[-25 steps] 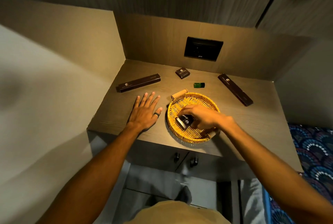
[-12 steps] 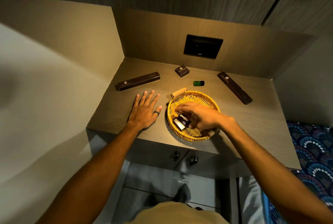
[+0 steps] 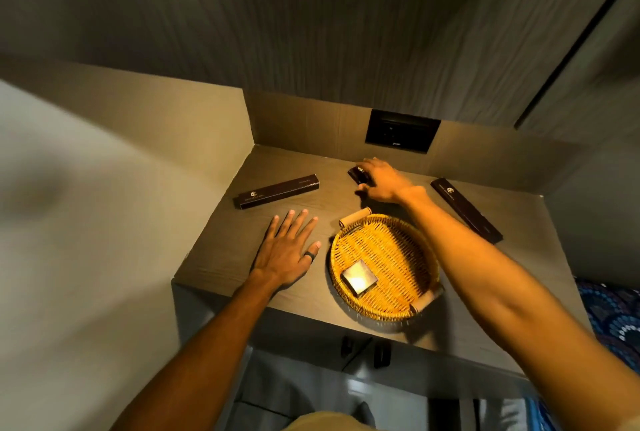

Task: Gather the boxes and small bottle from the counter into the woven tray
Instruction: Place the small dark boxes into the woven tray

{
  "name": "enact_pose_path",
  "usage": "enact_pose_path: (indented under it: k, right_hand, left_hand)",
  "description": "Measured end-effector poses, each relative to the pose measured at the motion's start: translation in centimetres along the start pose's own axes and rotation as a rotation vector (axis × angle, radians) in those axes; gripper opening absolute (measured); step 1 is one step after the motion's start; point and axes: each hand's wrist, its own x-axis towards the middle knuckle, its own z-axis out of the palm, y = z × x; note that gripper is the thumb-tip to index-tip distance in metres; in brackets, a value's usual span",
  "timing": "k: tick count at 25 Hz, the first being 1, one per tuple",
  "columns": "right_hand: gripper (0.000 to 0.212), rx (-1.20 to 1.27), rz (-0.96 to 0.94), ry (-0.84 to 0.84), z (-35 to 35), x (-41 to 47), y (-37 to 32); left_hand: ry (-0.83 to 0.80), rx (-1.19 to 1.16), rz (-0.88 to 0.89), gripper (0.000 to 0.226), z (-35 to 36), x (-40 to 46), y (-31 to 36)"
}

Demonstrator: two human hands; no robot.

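The round woven tray (image 3: 412,240) sits on the wooden counter (image 3: 225,257) near its front edge. One small box (image 3: 358,280) with a shiny top lies inside it. My right hand (image 3: 382,181) reaches past the tray to the back, its fingers and thumb closed around a small dark box (image 3: 356,175) that rests on the counter. My left hand (image 3: 289,250) lies flat and open, left of the tray. A long dark box (image 3: 277,191) lies at the back left, another long dark box (image 3: 465,210) at the right. The small bottle is hidden behind my right hand.
A black socket panel (image 3: 401,131) is set in the back wall. A side wall (image 3: 156,139) closes the counter's left. Drawer handles (image 3: 363,349) sit below the front edge. Patterned fabric (image 3: 616,313) shows at the far right.
My right hand let go of the small box in the tray and moved to the back of the counter onto the other small box. My left hand stayed flat.
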Motion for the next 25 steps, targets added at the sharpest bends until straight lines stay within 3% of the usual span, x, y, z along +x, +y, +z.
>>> enact_pose_path:
  k: [5,10,13,17,20,23,25]
  right_hand:
    - [0.07,-0.092,0.077,-0.046,0.5,1.7,-1.4]
    - [0.066,-0.02,0.099,-0.061,-0.3,1.8,-1.3]
    - [0.067,-0.012,0.03,0.048,-1.8,0.4,-1.5]
    - [0.068,0.092,-0.195,0.232,-3.2,-4.0,-1.0]
    - [0.064,0.187,-0.352,0.096,-1.5,-8.8,1.1]
    - [0.065,0.098,-0.315,-0.139,2.0,-11.6,2.4]
    - [0.067,0.061,-0.264,-0.201,4.2,-12.1,2.8]
  left_hand:
    - [0.012,-0.022,0.012,0.067,0.3,0.2,-0.1]
    - [0.004,-0.015,0.002,0.067,0.2,0.2,-0.2]
    - [-0.002,-0.02,-0.003,0.066,-0.2,0.2,-0.3]
    - [0.008,-0.01,-0.008,0.066,-0.2,0.0,0.0]
    - [0.004,0.002,-0.005,0.066,-0.2,0.0,0.2]
    - [-0.001,-0.005,-0.01,0.066,-0.2,-0.1,0.3]
    - [-0.002,-0.005,-0.009,0.065,-0.3,-0.2,0.5]
